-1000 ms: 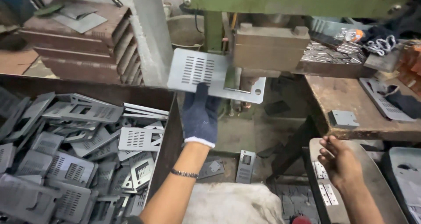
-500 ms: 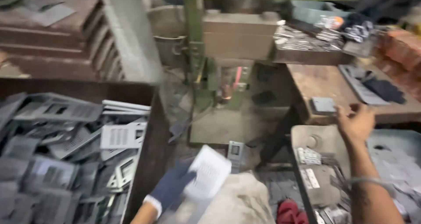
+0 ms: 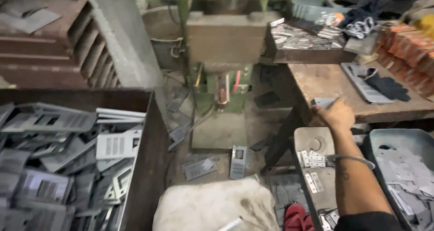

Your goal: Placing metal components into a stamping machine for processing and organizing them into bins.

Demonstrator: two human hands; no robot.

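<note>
My right hand (image 3: 335, 115) reaches out to the near left corner of the worn wooden bench (image 3: 334, 84). Its fingers curl onto a small grey metal plate (image 3: 323, 101) lying there. A thin metal bangle (image 3: 350, 158) hangs on that forearm. My left hand is out of view. The edge of a pale flat piece (image 3: 231, 223) pokes in at the bottom, over a dirty white cloth bundle (image 3: 212, 206). The green press (image 3: 224, 41) stands straight ahead, with nothing under its block.
A dark bin (image 3: 144, 167) on the left holds several perforated grey plates (image 3: 115, 145). Right of my arm are a tray with small hinges (image 3: 312, 161) and a grey tub of cut plates (image 3: 407, 167). More plates lie on the floor (image 3: 238, 161). Dark gloves (image 3: 389, 87) rest on the bench.
The gloved left hand pulled the perforated plate out of the press, lowered it, then left the view. My right hand rose from the tray to the small plate on the bench.
</note>
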